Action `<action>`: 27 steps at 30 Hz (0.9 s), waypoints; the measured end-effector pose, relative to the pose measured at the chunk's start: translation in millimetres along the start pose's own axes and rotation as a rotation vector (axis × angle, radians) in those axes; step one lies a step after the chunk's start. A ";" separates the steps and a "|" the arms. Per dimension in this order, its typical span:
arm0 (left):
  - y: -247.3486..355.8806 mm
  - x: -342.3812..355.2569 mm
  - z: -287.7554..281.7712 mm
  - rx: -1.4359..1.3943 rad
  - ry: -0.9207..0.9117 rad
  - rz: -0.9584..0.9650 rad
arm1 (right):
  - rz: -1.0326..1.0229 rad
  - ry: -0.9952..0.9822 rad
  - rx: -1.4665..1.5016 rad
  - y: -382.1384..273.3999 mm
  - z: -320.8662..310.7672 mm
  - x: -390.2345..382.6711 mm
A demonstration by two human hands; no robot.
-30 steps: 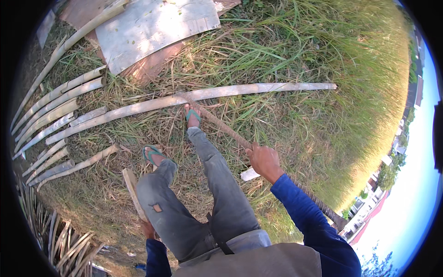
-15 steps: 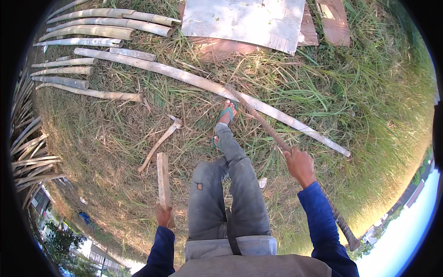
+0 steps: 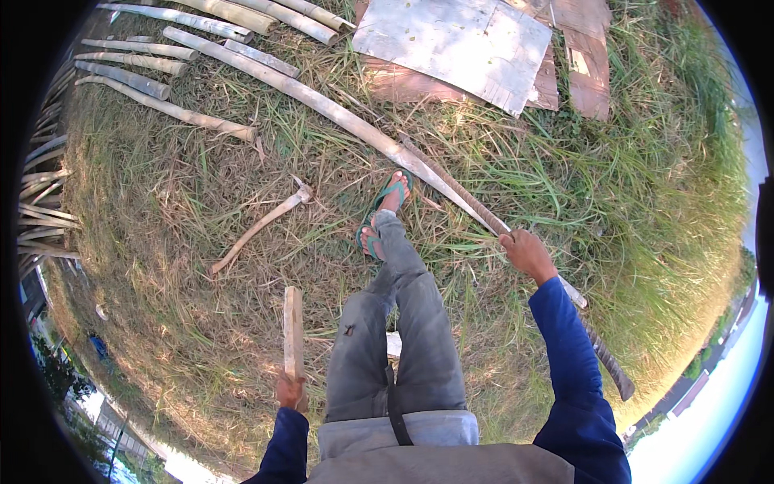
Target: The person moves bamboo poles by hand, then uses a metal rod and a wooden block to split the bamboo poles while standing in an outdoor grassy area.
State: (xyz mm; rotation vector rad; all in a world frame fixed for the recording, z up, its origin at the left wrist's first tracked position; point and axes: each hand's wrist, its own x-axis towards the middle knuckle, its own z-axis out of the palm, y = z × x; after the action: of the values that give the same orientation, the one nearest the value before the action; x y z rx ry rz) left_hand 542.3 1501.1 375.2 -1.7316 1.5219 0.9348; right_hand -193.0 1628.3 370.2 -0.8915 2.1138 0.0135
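My left hand (image 3: 290,393) is closed around the lower end of a squared wooden block (image 3: 293,331), held upright beside my left thigh. My right hand (image 3: 530,255) grips a long brown rod (image 3: 459,192) with spiral ridges and a flared near end. It passes under my right forearm and stretches forward to a long bamboo pole (image 3: 347,121) on the grass. From here the rod runs almost along the pole and covers part of it; whether they touch, I cannot tell. One sandalled foot (image 3: 393,192) is close to the pole.
An adze-like tool (image 3: 303,194) with a curved wooden handle lies on the grass, ahead and left. Several bamboo pieces (image 3: 133,60) lie at the far left, with a stack of poles (image 3: 44,211) beyond the left side. Flat weathered boards (image 3: 455,44) lie ahead.
The view has turned, so the pole slopes more steeply. The rod, which crossed the pole at an angle, now lines up more nearly with it. Both hands keep their holds.
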 end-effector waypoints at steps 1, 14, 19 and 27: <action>-5.2 -5.4 5.7 -0.008 0.023 -0.019 | 0.066 -0.063 0.015 -7.7 -4.1 -0.5; -30.3 -41.1 66.9 -0.283 0.035 -0.202 | 0.078 -0.083 0.050 17.4 15.0 -6.8; 38.2 -69.0 56.9 -0.021 -0.076 -0.247 | 0.044 -0.085 -0.080 38.5 6.4 23.8; 47.3 -87.1 126.9 -0.272 0.026 -0.233 | -0.038 -0.116 -0.153 27.6 -48.9 38.1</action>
State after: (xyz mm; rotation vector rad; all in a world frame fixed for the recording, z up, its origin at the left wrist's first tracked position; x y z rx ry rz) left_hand 476.4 1648.0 379.3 -2.0686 1.2176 1.0364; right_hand -258.7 1611.7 368.3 -0.9960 2.0077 0.2048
